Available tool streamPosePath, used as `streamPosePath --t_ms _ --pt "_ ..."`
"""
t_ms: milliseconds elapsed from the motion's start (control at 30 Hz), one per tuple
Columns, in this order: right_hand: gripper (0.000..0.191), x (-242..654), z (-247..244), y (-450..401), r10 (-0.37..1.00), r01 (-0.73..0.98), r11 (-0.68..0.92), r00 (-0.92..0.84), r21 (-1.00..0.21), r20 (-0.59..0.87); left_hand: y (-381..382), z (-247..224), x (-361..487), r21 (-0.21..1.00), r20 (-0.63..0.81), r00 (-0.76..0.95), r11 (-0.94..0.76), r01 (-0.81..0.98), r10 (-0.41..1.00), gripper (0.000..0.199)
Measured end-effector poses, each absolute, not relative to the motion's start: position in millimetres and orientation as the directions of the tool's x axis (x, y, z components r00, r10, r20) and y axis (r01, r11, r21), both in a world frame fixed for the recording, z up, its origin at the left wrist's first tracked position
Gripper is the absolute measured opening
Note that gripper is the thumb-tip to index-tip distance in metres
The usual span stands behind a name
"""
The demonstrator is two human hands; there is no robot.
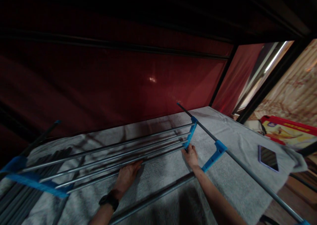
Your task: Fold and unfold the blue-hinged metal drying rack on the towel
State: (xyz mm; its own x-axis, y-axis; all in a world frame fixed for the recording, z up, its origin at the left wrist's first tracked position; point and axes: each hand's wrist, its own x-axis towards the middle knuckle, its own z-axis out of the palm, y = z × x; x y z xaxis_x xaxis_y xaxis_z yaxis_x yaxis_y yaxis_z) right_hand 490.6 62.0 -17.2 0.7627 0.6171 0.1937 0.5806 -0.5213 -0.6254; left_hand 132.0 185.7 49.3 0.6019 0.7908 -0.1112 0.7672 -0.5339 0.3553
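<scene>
A rack of grey metal tubes (pixel 106 156) with blue plastic end brackets lies across a grey cloth. My left hand (pixel 128 175), with a dark band on its wrist, is closed on the rack's near tube around its middle. At the right end, my right hand (pixel 190 155) has its fingers closed at the lower tip of a blue bracket (pixel 190 136). A second blue bracket (pixel 215 155) sits right of my right forearm, on the long side pole (pixel 257 182). One separate tube (pixel 158 195) runs beneath my right wrist.
Loose grey tubes (pixel 27 192) lie at the left on the grey cloth (pixel 237 136). A phone (pixel 268 158) rests at the right. Beyond it is a red and yellow box (pixel 289 129). Dark frame bars and a red sheet (pixel 119 86) enclose the back.
</scene>
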Motion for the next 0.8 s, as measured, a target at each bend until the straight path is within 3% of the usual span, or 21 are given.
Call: streamPosePath --t_ms 300,800 --pt "0.035 493.9 -19.3 63.3 0.618 0.584 -0.505 0.759 -0.636 0.207 185.4 55.0 135.4 0.320 -0.181 0.598 -0.528 0.787 0.781 0.049" --pt "0.032 494.6 -23.9 61.8 0.623 0.626 -0.442 0.730 -0.642 0.282 191.0 58.2 133.8 0.393 -0.206 0.642 -0.538 0.746 0.738 0.051"
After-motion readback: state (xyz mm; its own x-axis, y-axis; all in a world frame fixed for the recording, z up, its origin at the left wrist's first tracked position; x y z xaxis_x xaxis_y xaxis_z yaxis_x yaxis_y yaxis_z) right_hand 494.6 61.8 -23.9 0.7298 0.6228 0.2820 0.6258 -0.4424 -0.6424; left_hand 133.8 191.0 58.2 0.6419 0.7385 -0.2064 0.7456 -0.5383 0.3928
